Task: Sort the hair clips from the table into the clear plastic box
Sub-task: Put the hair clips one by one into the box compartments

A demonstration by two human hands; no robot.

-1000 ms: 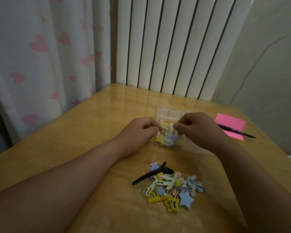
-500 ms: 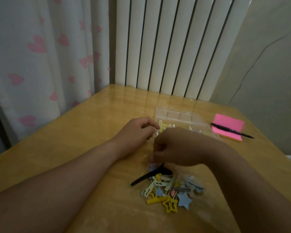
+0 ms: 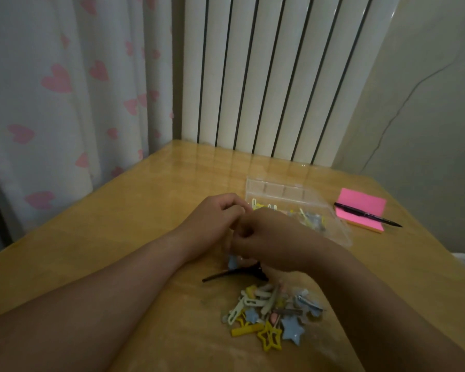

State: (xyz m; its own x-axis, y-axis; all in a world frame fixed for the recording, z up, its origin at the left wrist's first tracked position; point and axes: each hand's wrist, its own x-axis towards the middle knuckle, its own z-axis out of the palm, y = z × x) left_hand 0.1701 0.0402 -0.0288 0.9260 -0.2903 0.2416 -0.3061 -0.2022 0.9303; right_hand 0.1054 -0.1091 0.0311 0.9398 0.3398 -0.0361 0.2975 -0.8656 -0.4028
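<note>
A pile of hair clips (image 3: 273, 312) in yellow, blue, cream and pink lies on the wooden table (image 3: 134, 226), with a long black clip (image 3: 234, 274) at its far edge. Behind it, the clear plastic box (image 3: 285, 190) holds several clips. My right hand (image 3: 271, 237) hovers over the far end of the pile, fingers curled down and pinching a small blue hair clip (image 3: 232, 261) that shows just below the fingertips. My left hand (image 3: 218, 220) sits curled at the box's near left corner, touching my right hand. What its fingers hold is hidden.
A pink sticky-note pad (image 3: 361, 208) with a black pen (image 3: 368, 218) across it lies right of the box. A white radiator (image 3: 266, 76) and a heart-print curtain (image 3: 65, 98) stand behind the table, whose right edge runs close to the pad.
My right hand left the box, came back toward me and dropped onto the far end of the pile. My left hand stayed by the box corner.
</note>
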